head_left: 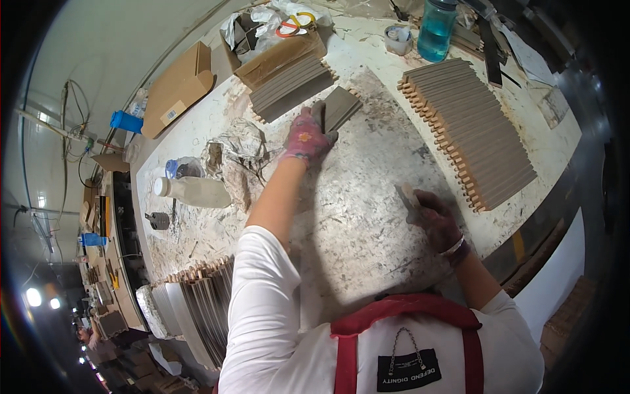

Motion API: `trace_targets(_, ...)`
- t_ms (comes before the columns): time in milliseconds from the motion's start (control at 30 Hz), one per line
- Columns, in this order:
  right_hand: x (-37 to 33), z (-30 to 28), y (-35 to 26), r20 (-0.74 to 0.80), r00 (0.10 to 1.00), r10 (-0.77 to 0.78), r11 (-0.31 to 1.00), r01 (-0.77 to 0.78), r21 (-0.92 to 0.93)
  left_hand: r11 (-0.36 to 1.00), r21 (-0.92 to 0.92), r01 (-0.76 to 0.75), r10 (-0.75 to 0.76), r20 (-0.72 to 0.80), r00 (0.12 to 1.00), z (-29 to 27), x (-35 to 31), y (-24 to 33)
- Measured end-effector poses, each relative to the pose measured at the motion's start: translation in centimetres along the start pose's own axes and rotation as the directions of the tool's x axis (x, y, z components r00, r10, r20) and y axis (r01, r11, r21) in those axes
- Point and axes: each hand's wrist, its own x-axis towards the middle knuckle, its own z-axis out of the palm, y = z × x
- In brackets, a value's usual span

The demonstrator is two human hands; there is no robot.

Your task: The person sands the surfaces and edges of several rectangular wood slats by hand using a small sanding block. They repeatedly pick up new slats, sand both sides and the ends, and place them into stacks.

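Observation:
My left hand (308,136), in a pink glove with a flower print, grips the near end of a flat grey-brown board (342,108) at the far middle of the table. Its fingers and thumb lie on either side of the board's end. Right beside it stands a row of similar boards (292,90) with small wooden pegs at their ends. My right hand (438,220), in a dark, stained glove, is closed around what looks like a putty knife (408,198), with a light handle and a grey blade. It is held over the stained tabletop (367,243), apart from the board.
A long row of pegged boards (472,131) fills the right side. More boards (200,308) stand at the near left. Left of my arm are a milky bottle (193,191) and a crumpled rag (239,151). A teal bottle (436,29) and small tub (398,40) stand far off.

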Motion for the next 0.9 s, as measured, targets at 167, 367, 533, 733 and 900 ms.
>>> trace_targets(167, 0.2, -3.4, -1.6, -0.091, 0.945, -0.313, 0.874, 0.249, -0.418, 0.993, -0.061, -0.105, 0.109, 0.064, 0.992, 0.9, -5.6, 4.9)
trace_targets(367, 1.5, -3.7, -4.2, -0.076, 0.956, -0.285, 0.813, 0.199, -0.547, 0.986, -0.083, -0.145, 0.144, -0.019, 0.989, 5.3, -18.4, 9.6)
trace_targets(533, 3.7, -1.6, -3.6, 0.004, 0.942, -0.336, 0.742, 0.267, -0.615, 0.987, -0.067, -0.148, 0.149, 0.009, 0.989, 4.4, -19.4, 10.8)
trace_targets(733, 3.0, 0.6, -4.0, 0.062, 0.922, -0.381, 0.37, 0.214, -0.904, 0.987, -0.086, -0.139, 0.143, 0.042, 0.989, 4.5, -19.5, 10.7)
trace_targets(900, -2.2, -0.8, -3.8, 0.08, 0.927, -0.367, 0.308, 0.202, -0.93, 0.975, -0.123, -0.186, 0.192, 0.037, 0.981, 4.8, -19.0, 9.9)
